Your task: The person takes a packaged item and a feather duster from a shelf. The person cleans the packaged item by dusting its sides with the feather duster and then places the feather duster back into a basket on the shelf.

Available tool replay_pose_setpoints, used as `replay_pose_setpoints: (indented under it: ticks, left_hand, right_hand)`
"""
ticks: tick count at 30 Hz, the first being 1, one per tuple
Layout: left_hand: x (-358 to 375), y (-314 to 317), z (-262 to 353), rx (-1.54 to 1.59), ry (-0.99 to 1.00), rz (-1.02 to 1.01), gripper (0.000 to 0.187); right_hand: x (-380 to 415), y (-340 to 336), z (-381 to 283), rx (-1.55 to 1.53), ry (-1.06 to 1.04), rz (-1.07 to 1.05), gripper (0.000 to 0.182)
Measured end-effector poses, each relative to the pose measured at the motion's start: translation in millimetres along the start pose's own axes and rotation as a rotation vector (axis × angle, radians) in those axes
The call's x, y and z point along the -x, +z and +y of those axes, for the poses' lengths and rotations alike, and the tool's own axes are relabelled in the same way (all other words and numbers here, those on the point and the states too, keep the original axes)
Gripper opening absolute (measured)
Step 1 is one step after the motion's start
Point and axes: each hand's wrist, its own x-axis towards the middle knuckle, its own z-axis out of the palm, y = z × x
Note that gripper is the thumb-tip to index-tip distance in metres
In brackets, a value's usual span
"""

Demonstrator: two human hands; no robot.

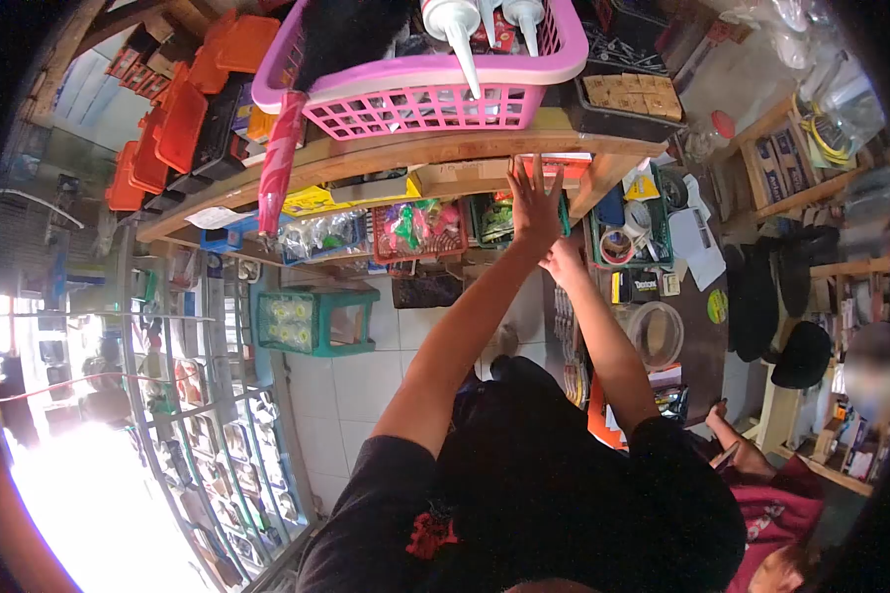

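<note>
My left hand (537, 206) reaches up to the wooden shelf with its fingers spread, holding nothing. Its fingertips overlap a cardboard box (460, 178) and a red-and-white box (571, 165) on the shelf. Below the palm sits a dark green basket (487, 219) of small packets. Just under the left wrist, my right hand (563, 261) is closed with its fingers curled, partly covered by that wrist; I cannot tell what it grips. To its right stands a green basket (651, 219) with tape rolls.
A pink basket (425, 104) with white nozzled tubes stands on the shelf (386, 148) above. A red basket (420, 242) of colourful items hangs left. A green stool (341, 321) stands on the tiles. Another person (771, 504) is at lower right, beside the dark table (702, 336).
</note>
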Motion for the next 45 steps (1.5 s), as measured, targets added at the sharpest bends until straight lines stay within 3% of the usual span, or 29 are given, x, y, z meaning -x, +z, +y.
replay_pose_setpoints:
  ticks: [1,3,4,6,7,10,11,14,15,16,17,18,19,21,25,29,33,35,37,38,41,45]
  left_hand:
    - [9.7,-2.9,-2.0,0.065,0.014,-0.023,0.09]
    - [28.5,-7.4,-6.4,0.194,0.041,-0.069,0.087]
    - [45.3,-4.4,-8.9,0.292,0.022,0.071,0.081]
    - [89.0,-22.5,-21.7,0.553,-0.022,0.063,0.078]
    - [117.0,-17.8,-29.2,0.628,-0.063,0.042,0.076]
    - [221.8,28.8,-61.0,0.764,-0.169,0.004,0.071]
    - [263.0,35.2,-70.5,0.864,-0.424,-0.296,0.069]
    - [425.7,117.4,-113.5,0.848,-0.773,-0.52,0.07]
    - [488.8,143.5,-125.4,0.884,-0.916,-0.457,0.066]
    - [574.2,208.7,-144.2,0.816,-0.879,-0.365,0.057]
    - [593.8,173.9,-151.7,1.244,-1.29,-0.467,0.047]
    - [591.6,124.6,-132.3,1.095,-1.823,-0.42,0.043]
    - [610.5,116.9,-135.3,1.051,-1.738,-0.532,0.045]
    - [645.8,111.3,-141.9,1.115,-1.91,-0.571,0.056]
    - [623.1,116.3,-165.5,1.361,-1.724,-0.556,0.063]
    - [530.2,149.5,-214.8,1.413,-1.529,-0.542,0.061]
    - [419.6,132.0,-275.0,1.392,-1.104,-0.537,0.048]
    - [399.0,154.8,-308.9,1.489,-0.809,-0.352,0.046]
    - [382.0,136.6,-327.4,1.598,-0.827,-0.346,0.048]
    - [365.4,124.6,-336.2,1.653,-0.818,-0.343,0.05]
    - [358.6,97.7,-342.3,1.622,-0.776,-0.409,0.053]
    - [370.6,105.6,-349.4,1.698,-0.497,-0.644,0.06]
  right_hand:
    - [5.3,13.2,1.6,0.076,-0.044,0.036,0.023]
    - [-57.0,-1.0,33.8,0.024,-0.13,-0.114,0.035]
    - [-83.5,-4.9,50.0,0.033,-0.16,-0.167,0.038]
    - [-114.6,-7.9,64.0,0.048,-0.228,-0.268,0.043]
    - [-52.3,35.9,27.4,0.203,-0.022,-0.019,0.047]
    - [-50.4,60.7,22.9,0.218,-0.021,0.208,0.056]
    - [-50.8,61.9,20.6,0.214,-0.035,0.221,0.059]
    - [-62.3,61.2,20.8,0.253,-0.087,0.277,0.064]
    - [-65.4,60.8,23.7,0.274,-0.105,0.302,0.065]
    - [-63.1,63.5,25.0,0.304,-0.159,0.331,0.068]
    - [-66.4,63.6,27.5,0.321,-0.138,0.342,0.067]
    - [-73.1,61.5,30.1,0.338,-0.119,0.354,0.067]
    - [-76.6,60.8,30.5,0.354,-0.102,0.367,0.067]
    - [-60.6,63.6,28.0,0.315,-0.208,0.364,0.065]
    - [-32.9,49.4,38.9,0.205,-0.299,0.276,0.059]
    - [-6.2,43.6,50.3,0.021,-0.321,0.438,0.034]
    - [29.3,54.2,50.9,-0.026,-0.306,0.513,0.035]
    - [26.1,50.0,59.0,-0.031,-0.321,0.422,0.031]
    - [23.0,56.4,59.9,-0.099,-0.337,0.36,0.029]
    - [31.3,70.4,59.0,-0.135,-0.351,0.432,0.026]
    - [48.8,84.3,76.9,-0.187,-0.326,0.405,0.026]
    - [104.6,113.5,105.9,-0.106,-0.381,0.394,0.03]
